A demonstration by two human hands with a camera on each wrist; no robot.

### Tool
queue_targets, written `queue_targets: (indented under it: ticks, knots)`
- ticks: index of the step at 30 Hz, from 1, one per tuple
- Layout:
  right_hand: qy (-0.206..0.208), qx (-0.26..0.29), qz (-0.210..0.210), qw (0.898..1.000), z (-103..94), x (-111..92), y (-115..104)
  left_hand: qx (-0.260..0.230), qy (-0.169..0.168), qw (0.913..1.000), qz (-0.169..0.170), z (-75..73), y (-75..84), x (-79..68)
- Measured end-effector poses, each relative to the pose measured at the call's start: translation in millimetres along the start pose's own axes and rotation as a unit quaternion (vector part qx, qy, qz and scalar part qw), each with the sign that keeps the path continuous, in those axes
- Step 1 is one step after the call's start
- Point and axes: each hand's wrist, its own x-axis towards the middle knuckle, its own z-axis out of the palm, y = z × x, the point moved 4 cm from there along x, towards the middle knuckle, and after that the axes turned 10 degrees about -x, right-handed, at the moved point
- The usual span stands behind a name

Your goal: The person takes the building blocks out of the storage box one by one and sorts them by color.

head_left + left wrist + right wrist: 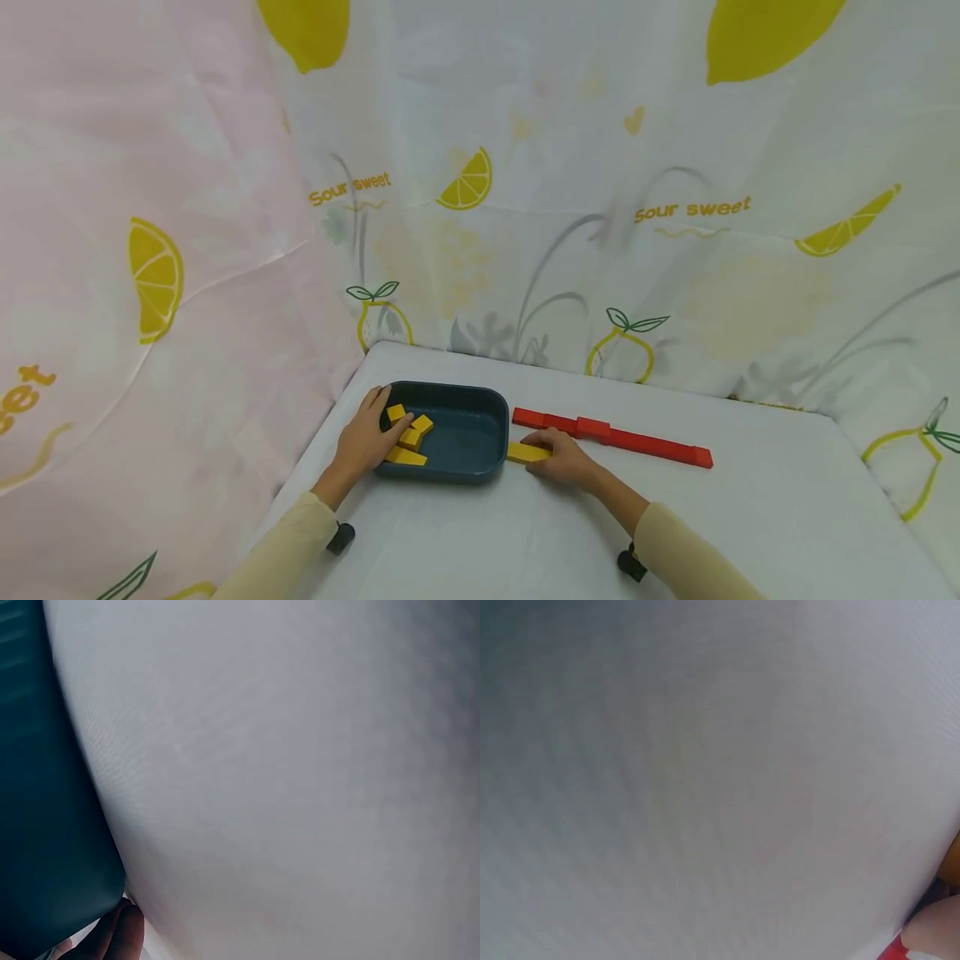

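A dark blue rectangular dish stands on the white table with several yellow blocks in its left part. My left hand grips the dish's left side, thumb over the rim and fingers outside; the left wrist view shows fingers at its outer wall. Just right of the dish, my right hand holds a long yellow block between thumb and fingers. The block's left end is right at the dish's wall. In the right wrist view only a fingertip and a bit of yellow show at the corner.
Behind my right hand, a row of red blocks lies end to end, slanting toward the right. White cloth covers the table. Lemon-print curtains hang at the back and along the left.
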Motion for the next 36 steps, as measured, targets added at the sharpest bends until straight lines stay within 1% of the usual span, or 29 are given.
queue_targets:
  ticks: [6,19,26,30,33,36]
  knots:
    - [0.000,0.009,0.004,1.000,0.9,0.3,0.6,0.003,0.001,1.0000,-0.003,-3.0,0.8,0.2]
    - [0.003,0.005,0.006,1.000,-1.9,0.4,-1.4,0.001,0.006,1.0000,-0.002,-3.3,1.8,0.9]
    - [0.002,0.011,0.016,1.000,-1.0,-0.9,-0.2,0.002,-0.003,1.0000,-0.008,-1.7,1.2,1.7]
    - [0.003,0.014,0.018,1.000,-1.0,-0.9,-0.3,0.007,-0.021,0.9996,-0.017,-1.4,1.9,3.1]
    - [0.002,0.017,0.019,1.000,-0.7,-1.1,-0.4,0.015,-0.050,0.9985,-0.019,-2.0,2.3,2.8]
    - [0.000,0.018,0.019,1.000,-0.2,-2.0,-0.4,0.024,-0.086,0.9959,-0.013,-2.5,1.6,1.5]
